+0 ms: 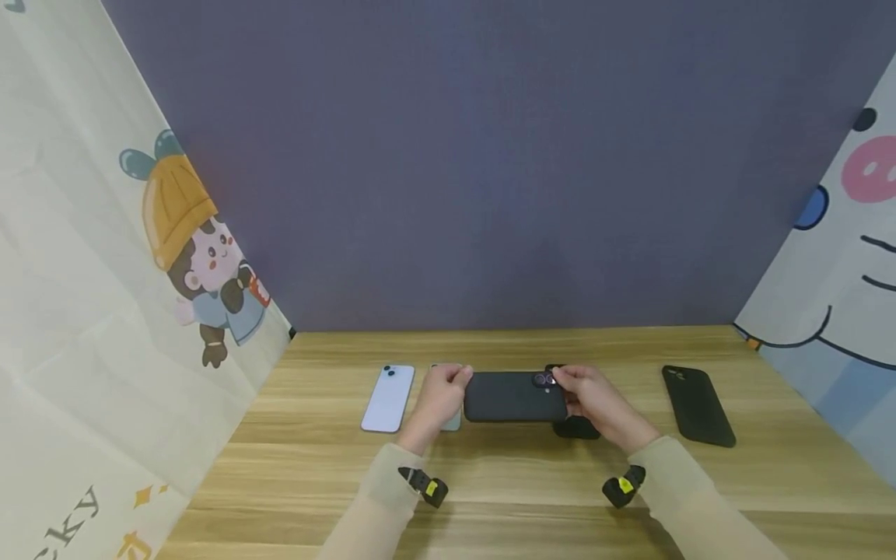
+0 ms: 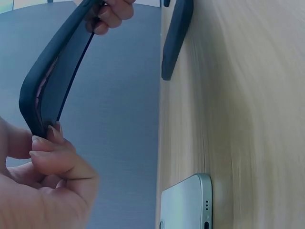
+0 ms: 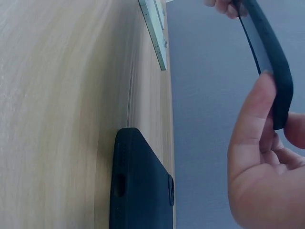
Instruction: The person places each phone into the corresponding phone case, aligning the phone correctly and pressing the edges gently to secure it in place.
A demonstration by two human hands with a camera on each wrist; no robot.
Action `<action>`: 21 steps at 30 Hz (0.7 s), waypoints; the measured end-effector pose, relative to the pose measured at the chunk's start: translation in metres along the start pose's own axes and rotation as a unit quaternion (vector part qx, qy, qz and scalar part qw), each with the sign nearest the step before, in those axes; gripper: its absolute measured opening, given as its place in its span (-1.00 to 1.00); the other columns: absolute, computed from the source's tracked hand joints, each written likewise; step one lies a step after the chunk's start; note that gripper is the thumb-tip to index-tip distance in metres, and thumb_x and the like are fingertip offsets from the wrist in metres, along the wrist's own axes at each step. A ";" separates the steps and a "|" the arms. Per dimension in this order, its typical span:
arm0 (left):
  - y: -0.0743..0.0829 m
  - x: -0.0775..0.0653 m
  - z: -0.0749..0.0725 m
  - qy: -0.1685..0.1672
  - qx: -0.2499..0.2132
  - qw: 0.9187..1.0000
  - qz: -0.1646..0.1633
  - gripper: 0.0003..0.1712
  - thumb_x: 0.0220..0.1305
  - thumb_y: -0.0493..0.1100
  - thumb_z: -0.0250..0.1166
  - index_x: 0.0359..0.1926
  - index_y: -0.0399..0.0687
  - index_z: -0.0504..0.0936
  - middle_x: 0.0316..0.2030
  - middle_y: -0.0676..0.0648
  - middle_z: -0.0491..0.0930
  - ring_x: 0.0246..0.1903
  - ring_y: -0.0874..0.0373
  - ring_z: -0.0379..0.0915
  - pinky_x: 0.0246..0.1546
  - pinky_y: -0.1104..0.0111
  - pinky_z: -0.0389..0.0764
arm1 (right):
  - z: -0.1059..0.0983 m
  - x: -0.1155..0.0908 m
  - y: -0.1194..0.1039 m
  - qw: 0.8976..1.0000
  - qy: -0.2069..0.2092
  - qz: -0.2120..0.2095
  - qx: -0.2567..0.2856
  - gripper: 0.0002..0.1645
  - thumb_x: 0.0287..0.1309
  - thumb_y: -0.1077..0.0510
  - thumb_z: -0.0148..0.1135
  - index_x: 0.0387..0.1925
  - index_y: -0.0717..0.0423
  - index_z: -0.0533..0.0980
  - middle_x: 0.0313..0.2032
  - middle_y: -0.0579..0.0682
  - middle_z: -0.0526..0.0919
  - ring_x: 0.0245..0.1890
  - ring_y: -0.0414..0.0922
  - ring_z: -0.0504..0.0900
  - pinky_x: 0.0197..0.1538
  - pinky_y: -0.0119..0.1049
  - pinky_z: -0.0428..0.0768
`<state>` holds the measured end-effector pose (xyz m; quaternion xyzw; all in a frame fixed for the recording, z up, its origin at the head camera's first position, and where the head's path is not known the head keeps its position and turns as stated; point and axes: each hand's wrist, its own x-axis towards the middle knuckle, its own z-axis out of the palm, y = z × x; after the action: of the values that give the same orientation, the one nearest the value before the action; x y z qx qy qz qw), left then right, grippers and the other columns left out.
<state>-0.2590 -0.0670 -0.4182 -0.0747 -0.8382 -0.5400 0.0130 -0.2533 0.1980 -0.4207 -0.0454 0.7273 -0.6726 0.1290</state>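
Observation:
Both hands hold up a phone in a black case [image 1: 514,398], turned sideways above the table, its camera end at the right. My left hand [image 1: 439,403] pinches the left end, fingertips [image 2: 53,136] at the rim. At the camera end, my right hand [image 1: 600,400] grips the corner with the thumb and fingers. In the left wrist view a gap with a pinkish phone edge [image 2: 44,85] shows between case and dark screen [image 2: 69,71]. Beneath the hands lie a pale green phone [image 2: 186,205], partly hidden in the head view, and a black phone case [image 3: 143,186].
A pale lavender phone [image 1: 388,398] lies back up on the wooden table [image 1: 504,498] at the left. Another black phone case [image 1: 698,406] lies at the right. A dark grey-blue panel [image 1: 455,171] stands behind the table, with printed cloths at both sides.

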 end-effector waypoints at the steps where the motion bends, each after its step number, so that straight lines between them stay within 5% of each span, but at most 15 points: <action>1: 0.000 0.000 0.000 -0.004 -0.010 1.000 -0.007 -0.54 0.43 -0.03 0.04 -0.64 -0.04 0.31 -0.70 0.04 0.24 -0.68 0.19 0.15 -0.63 0.37 0.26 | 0.000 0.000 0.000 1.000 0.001 0.001 0.004 -0.55 0.42 0.00 -0.05 -0.09 0.36 0.47 -0.40 -0.01 0.56 -0.48 -0.16 0.53 -0.41 -0.29 0.54; 8: -0.002 -0.001 -0.002 -0.054 -0.082 0.994 -0.043 -0.59 0.42 -0.04 0.05 -0.58 -0.09 0.42 -0.69 0.03 0.28 -0.69 0.18 0.20 -0.62 0.39 0.28 | -0.001 -0.001 -0.003 0.999 -0.008 0.009 0.051 -0.61 0.41 -0.02 -0.03 -0.21 0.25 0.50 -0.44 -0.05 0.57 -0.51 -0.17 0.54 -0.40 -0.30 0.52; 14: -0.003 0.000 -0.005 -0.134 -0.187 0.972 -0.055 -0.67 0.33 -0.05 0.15 -0.44 -0.22 0.59 -0.67 0.01 0.33 -0.68 0.21 0.21 -0.65 0.44 0.27 | -0.003 0.001 -0.001 0.997 -0.017 0.009 0.069 -0.62 0.44 0.03 -0.09 -0.42 0.12 0.50 -0.55 -0.10 0.52 -0.59 -0.20 0.47 -0.43 -0.34 0.45; 21: -0.004 -0.001 -0.004 -0.187 -0.200 0.961 -0.046 -0.56 0.23 0.14 0.25 -0.30 -0.19 0.68 -0.59 0.03 0.42 -0.70 0.26 0.17 -0.65 0.48 0.23 | -0.002 0.000 -0.002 0.994 -0.042 0.004 0.105 -0.59 0.41 -0.03 -0.03 -0.47 0.07 0.56 -0.54 -0.10 0.59 -0.57 -0.21 0.55 -0.43 -0.36 0.48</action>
<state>-0.2584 -0.0726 -0.4198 -0.1363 -0.7030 -0.6733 -0.1842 -0.2537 0.2000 -0.4188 -0.0567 0.6471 -0.7419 0.1661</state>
